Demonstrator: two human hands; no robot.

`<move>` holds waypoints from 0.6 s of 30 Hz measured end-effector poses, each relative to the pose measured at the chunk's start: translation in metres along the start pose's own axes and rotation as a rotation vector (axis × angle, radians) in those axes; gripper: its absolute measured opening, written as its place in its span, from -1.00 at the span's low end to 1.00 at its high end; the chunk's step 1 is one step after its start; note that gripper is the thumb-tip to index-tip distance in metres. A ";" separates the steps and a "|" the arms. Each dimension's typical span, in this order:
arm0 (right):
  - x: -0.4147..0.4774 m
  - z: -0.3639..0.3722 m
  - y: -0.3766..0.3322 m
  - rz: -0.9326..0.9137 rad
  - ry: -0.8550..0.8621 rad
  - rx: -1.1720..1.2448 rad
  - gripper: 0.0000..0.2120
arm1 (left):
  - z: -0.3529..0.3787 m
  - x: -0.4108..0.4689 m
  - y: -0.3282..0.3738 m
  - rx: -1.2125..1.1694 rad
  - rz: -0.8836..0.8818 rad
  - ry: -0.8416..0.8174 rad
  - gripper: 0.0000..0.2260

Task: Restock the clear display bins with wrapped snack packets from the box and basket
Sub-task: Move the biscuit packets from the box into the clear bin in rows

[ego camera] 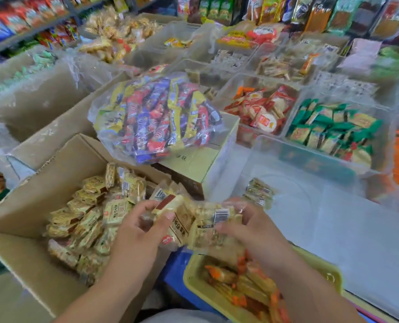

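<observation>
Mid-transfer here: my left hand [135, 231] and right hand [252, 231] are both curled around a bunch of beige wrapped snack packets [194, 226], held between the cardboard box [19, 229] and the yellow basket [194, 278], just over the basket's far edge. The big clear bin [322, 206] on the right is nearly bare, with only a couple of loose packets [259, 192] in it. Next move, I reckon, is swinging the bunch right over the bin wall and letting go without spilling any.

Glossy clear-plastic snack packets [195, 226], matt brown cardboard box [26, 220], smooth transparent plastic bins [310, 159].
</observation>
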State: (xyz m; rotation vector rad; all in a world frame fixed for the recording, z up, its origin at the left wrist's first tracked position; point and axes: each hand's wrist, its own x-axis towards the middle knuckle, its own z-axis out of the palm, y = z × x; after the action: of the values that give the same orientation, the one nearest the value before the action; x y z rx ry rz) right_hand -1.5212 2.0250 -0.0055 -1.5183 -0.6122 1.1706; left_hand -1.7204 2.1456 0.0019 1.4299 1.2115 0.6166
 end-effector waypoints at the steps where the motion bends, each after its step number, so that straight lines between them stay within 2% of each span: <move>1: 0.002 -0.013 0.001 0.013 0.055 -0.010 -0.60 | 0.008 0.004 0.003 -0.022 -0.012 -0.005 -0.59; 3: 0.006 -0.045 0.003 0.035 0.170 -0.016 -0.53 | 0.026 0.013 0.007 -0.040 -0.024 -0.021 -0.69; 4: 0.008 -0.060 0.004 0.034 0.216 0.005 -0.56 | 0.034 0.018 0.008 -0.051 -0.029 -0.022 -0.77; 6: 0.015 -0.090 0.008 0.020 0.305 0.053 -0.76 | 0.051 0.028 0.010 -0.092 -0.037 0.004 -0.89; 7: 0.019 -0.104 0.010 0.012 0.357 0.073 -0.83 | 0.060 0.033 0.011 -0.111 -0.037 0.015 -0.90; 10: 0.041 -0.144 0.016 0.000 0.512 0.103 -0.71 | 0.084 0.045 0.016 -0.180 -0.065 -0.015 -0.94; 12: 0.062 -0.165 0.021 0.001 0.580 0.079 -0.72 | 0.096 0.052 0.017 -0.192 -0.079 -0.038 -0.93; 15: 0.104 -0.188 0.035 0.045 0.631 0.002 -0.75 | 0.108 0.061 0.019 -0.176 -0.075 -0.051 -0.90; 18: 0.144 -0.194 0.054 0.115 0.626 -0.103 -0.81 | 0.111 0.066 0.019 -0.194 -0.077 -0.058 -0.95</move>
State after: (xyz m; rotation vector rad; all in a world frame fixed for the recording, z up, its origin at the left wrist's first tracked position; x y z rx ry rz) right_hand -1.3016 2.0482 -0.1176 -1.9056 -0.1630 0.6871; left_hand -1.5937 2.1630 -0.0253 1.2253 1.1235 0.6180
